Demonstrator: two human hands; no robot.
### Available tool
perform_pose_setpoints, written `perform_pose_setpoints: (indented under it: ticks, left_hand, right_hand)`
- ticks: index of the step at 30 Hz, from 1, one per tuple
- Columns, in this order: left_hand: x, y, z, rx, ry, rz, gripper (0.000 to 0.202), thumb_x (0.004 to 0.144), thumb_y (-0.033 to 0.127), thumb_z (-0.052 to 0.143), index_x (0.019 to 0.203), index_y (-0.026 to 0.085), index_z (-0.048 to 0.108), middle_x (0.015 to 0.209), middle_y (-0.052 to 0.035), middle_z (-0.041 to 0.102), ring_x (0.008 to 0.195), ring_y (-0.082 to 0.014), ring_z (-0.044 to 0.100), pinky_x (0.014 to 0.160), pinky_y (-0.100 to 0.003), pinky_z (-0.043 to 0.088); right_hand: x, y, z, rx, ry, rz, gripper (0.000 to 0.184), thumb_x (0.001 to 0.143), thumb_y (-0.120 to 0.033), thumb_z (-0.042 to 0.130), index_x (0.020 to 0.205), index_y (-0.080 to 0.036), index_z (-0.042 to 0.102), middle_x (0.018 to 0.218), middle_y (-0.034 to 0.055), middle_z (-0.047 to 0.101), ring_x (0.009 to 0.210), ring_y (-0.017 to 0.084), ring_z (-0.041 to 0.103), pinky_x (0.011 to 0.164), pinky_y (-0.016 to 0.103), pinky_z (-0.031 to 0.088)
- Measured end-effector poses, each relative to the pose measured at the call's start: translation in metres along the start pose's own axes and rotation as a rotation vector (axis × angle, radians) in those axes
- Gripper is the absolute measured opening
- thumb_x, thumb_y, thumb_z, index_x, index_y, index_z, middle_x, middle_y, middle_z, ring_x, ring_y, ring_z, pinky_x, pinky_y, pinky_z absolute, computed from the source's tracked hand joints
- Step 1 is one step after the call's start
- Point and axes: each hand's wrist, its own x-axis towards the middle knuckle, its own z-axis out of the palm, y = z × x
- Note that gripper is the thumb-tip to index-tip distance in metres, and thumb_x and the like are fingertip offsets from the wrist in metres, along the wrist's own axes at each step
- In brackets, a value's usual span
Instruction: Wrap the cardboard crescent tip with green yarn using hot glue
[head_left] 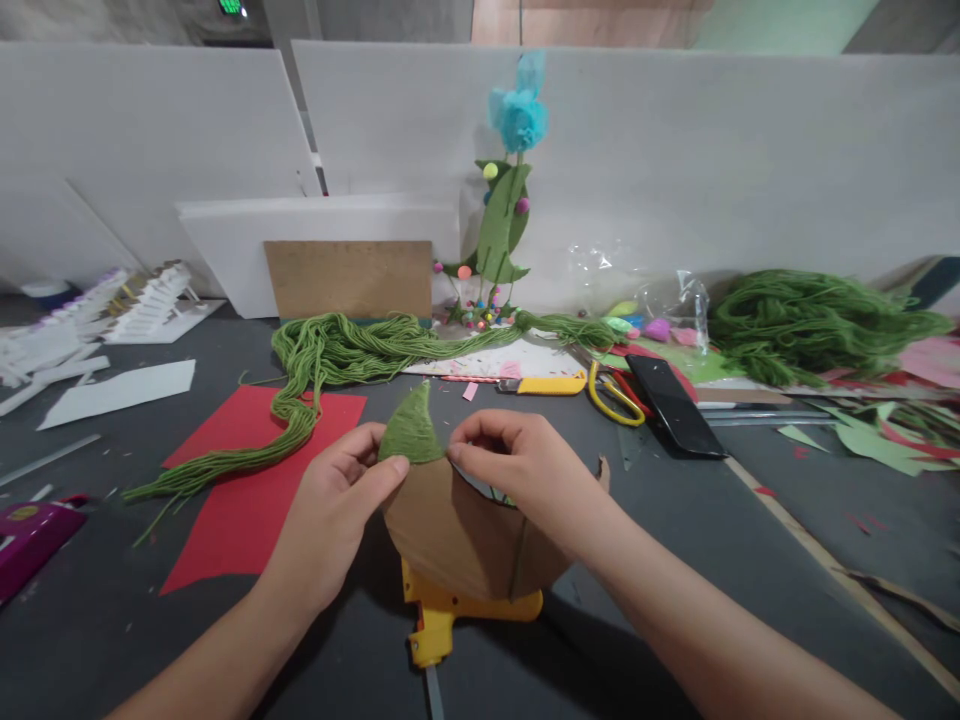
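The left hand (334,515) grips the cardboard piece (465,530) at its upper left, thumb on the near face and the other fingers mostly behind. The piece is a broad crescent, held up between the two hands above the dark table (150,625), with its long axis running from side to side and its hollow edge upward. Its left horn, wrapped in green yarn (412,430), rises just beyond the left thumb and points up, away from the person; the right horn pokes up past the right wrist, partly hidden. The right hand (525,460) has thumb and forefinger drawn together beside the foot of the wrapped part; whether they pinch a strand cannot be told. Below the right fingers a thin green strand (519,550) crosses the cardboard's face. Beneath both hands, partly covered by the piece, lies a yellow glue gun (431,625). Red paper (247,500) lies left of the left fingers, and a loose green yarn bundle (345,350) spreads beyond them. Beyond the right fingers are a yellow knife (551,384), scissors (611,400) and a black phone (671,405).
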Motion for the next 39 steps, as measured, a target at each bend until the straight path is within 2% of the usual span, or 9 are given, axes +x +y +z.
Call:
perform_pose_setpoints:
  ticks: [6, 11, 14, 20, 22, 25, 28, 33, 39]
  left_hand:
    - [-0.002, 0.001, 0.005, -0.169, -0.016, -0.027, 0.021, 0.082, 0.029, 0.058, 0.102, 0.026, 0.063, 0.089, 0.0015, 0.067, 0.078, -0.0124, 0.06, 0.067, -0.021, 0.045]
    - [-0.002, -0.001, 0.006, -0.164, 0.039, -0.001, 0.023, 0.081, 0.037, 0.059, 0.101, 0.025, 0.062, 0.088, 0.0003, 0.067, 0.075, -0.0125, 0.061, 0.065, -0.021, 0.046]
    - [-0.003, 0.0, 0.005, -0.135, -0.004, -0.029, 0.021, 0.079, 0.036, 0.062, 0.094, 0.023, 0.06, 0.085, 0.0004, 0.067, 0.069, -0.0119, 0.061, 0.06, -0.021, 0.045]
    - [-0.007, 0.005, 0.01, -0.232, -0.05, -0.041, 0.015, 0.078, 0.025, 0.062, 0.092, 0.022, 0.058, 0.09, 0.0003, 0.067, 0.077, -0.0129, 0.062, 0.067, -0.021, 0.047]
    - [-0.008, 0.004, 0.012, -0.282, -0.031, -0.05, 0.016, 0.08, 0.021, 0.058, 0.095, 0.022, 0.058, 0.094, -0.0006, 0.066, 0.082, -0.0143, 0.062, 0.069, -0.022, 0.047]
    - [-0.01, 0.002, 0.015, -0.317, 0.038, -0.035, 0.018, 0.08, 0.018, 0.054, 0.097, 0.022, 0.057, 0.095, -0.0004, 0.066, 0.085, -0.015, 0.061, 0.069, -0.023, 0.046]
    - [-0.01, -0.002, 0.015, -0.266, 0.073, -0.02, 0.018, 0.078, 0.019, 0.057, 0.096, 0.022, 0.056, 0.09, 0.0014, 0.065, 0.08, -0.0138, 0.061, 0.066, -0.022, 0.045]
    - [-0.009, -0.005, 0.014, -0.141, 0.088, 0.007, 0.032, 0.075, 0.022, 0.065, 0.105, 0.023, 0.053, 0.079, 0.0045, 0.062, 0.071, -0.0111, 0.057, 0.064, -0.021, 0.044]
    - [-0.008, -0.006, 0.013, -0.089, 0.093, 0.021, 0.026, 0.075, 0.022, 0.065, 0.098, 0.023, 0.054, 0.077, 0.0046, 0.061, 0.07, -0.0119, 0.056, 0.064, -0.022, 0.043]
  right_hand:
    - [-0.001, 0.005, 0.0, 0.119, -0.063, -0.007, 0.011, 0.073, -0.025, 0.058, 0.069, -0.017, 0.064, 0.06, -0.0035, 0.053, 0.053, 0.008, 0.041, 0.051, 0.021, 0.03]
    - [0.001, 0.005, -0.001, 0.239, -0.108, 0.13, 0.018, 0.072, -0.034, 0.062, 0.076, -0.017, 0.066, 0.051, -0.0068, 0.042, 0.04, 0.004, 0.022, 0.04, 0.021, 0.015]
    - [0.001, 0.005, -0.001, 0.321, -0.128, 0.173, 0.017, 0.072, -0.033, 0.062, 0.073, -0.016, 0.062, 0.049, -0.0083, 0.036, 0.04, 0.004, 0.018, 0.038, 0.021, 0.01]
    - [-0.002, 0.001, 0.001, 0.278, -0.081, 0.118, 0.013, 0.075, -0.029, 0.058, 0.072, -0.016, 0.059, 0.053, -0.0069, 0.039, 0.043, 0.005, 0.024, 0.039, 0.02, 0.015]
    - [-0.004, -0.001, 0.004, 0.234, -0.033, 0.093, 0.013, 0.076, -0.028, 0.057, 0.072, -0.016, 0.059, 0.058, -0.005, 0.044, 0.045, 0.005, 0.029, 0.041, 0.019, 0.018]
    - [-0.008, -0.001, 0.012, 0.224, 0.001, 0.075, 0.013, 0.078, -0.027, 0.054, 0.07, -0.016, 0.055, 0.055, -0.0059, 0.04, 0.046, 0.006, 0.03, 0.042, 0.019, 0.021]
    - [-0.012, 0.002, 0.022, 0.299, -0.025, 0.092, 0.013, 0.082, -0.026, 0.049, 0.072, -0.018, 0.05, 0.051, -0.0085, 0.033, 0.043, 0.005, 0.026, 0.041, 0.018, 0.021]
    - [-0.015, 0.003, 0.03, 0.365, -0.047, 0.124, 0.01, 0.083, -0.022, 0.046, 0.074, -0.019, 0.047, 0.051, -0.0089, 0.035, 0.042, 0.005, 0.028, 0.041, 0.017, 0.022]
    - [-0.017, 0.0, 0.03, 0.322, -0.023, 0.111, 0.01, 0.083, -0.019, 0.047, 0.073, -0.019, 0.048, 0.051, -0.0086, 0.037, 0.043, 0.006, 0.031, 0.043, 0.018, 0.025]
